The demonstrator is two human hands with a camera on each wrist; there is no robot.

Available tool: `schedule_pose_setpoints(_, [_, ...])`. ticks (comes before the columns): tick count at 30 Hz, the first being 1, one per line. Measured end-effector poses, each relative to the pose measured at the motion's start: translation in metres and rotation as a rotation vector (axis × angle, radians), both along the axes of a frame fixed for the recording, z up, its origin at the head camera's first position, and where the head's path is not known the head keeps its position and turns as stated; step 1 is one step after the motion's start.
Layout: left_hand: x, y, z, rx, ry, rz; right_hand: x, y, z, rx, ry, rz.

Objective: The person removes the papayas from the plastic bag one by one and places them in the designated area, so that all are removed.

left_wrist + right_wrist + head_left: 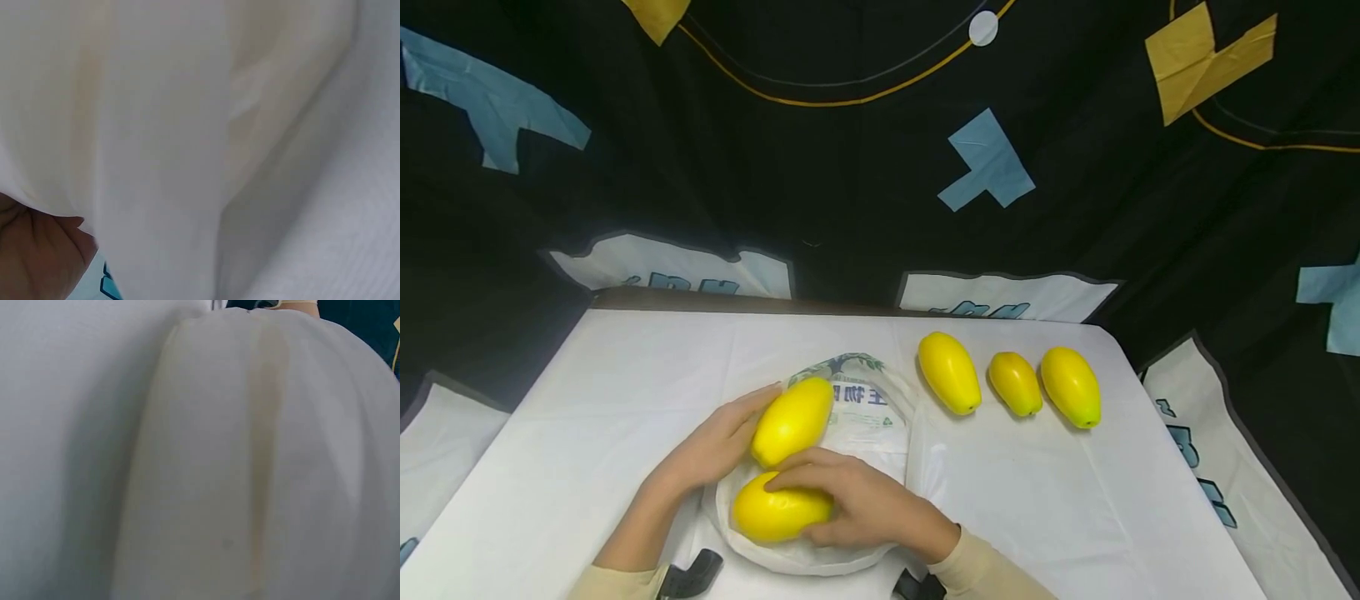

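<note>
Two ripe yellow papayas lie at the mouth of a thin white plastic bag (865,427) with printed lettering. My right hand (868,500) grips the nearer papaya (767,512), fingers over its top and thumb at its side. Along the left side of the farther papaya (800,417) rests my left hand (722,442), its visible fingers fairly straight and its thumb hidden. The left wrist view catches part of that hand (44,256) beyond the bag's edge (162,187). Only the bag's outer wall (200,456) fills most of the right wrist view, hiding the right hand.
Three more papayas, left (950,373), middle (1015,383) and right (1071,387), lie in a row at the far right of the white-covered table (1037,508). A black cloth (820,183) with tape hangs behind the table. Black wrist straps show at both sleeves.
</note>
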State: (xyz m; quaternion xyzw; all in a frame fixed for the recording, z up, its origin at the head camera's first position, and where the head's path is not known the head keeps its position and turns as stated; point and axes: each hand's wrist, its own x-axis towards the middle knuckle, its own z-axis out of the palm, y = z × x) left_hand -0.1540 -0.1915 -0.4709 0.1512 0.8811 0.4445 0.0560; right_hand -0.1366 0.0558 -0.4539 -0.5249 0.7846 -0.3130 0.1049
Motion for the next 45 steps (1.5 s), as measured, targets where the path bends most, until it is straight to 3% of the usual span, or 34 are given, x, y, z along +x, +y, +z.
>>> schedule_pose_setpoints(13, [-0.001, -0.001, 0.005, -0.017, 0.009, 0.008, 0.001, 0.027, 0.017, -0.118, -0.03, -0.094])
schedule_pose_setpoints(24, [-0.001, -0.002, 0.004, 0.0, 0.002, 0.013, 0.001, 0.054, 0.025, -0.231, -0.106, -0.246])
schedule_pose_setpoints(40, [-0.002, -0.001, 0.003, -0.007, -0.013, 0.019, -0.002, 0.094, 0.028, -0.374, -0.08, -0.46])
schedule_pose_setpoints(45, [-0.002, 0.0, 0.002, -0.012, -0.012, 0.017, -0.004, 0.107, 0.027, -0.372, -0.062, -0.542])
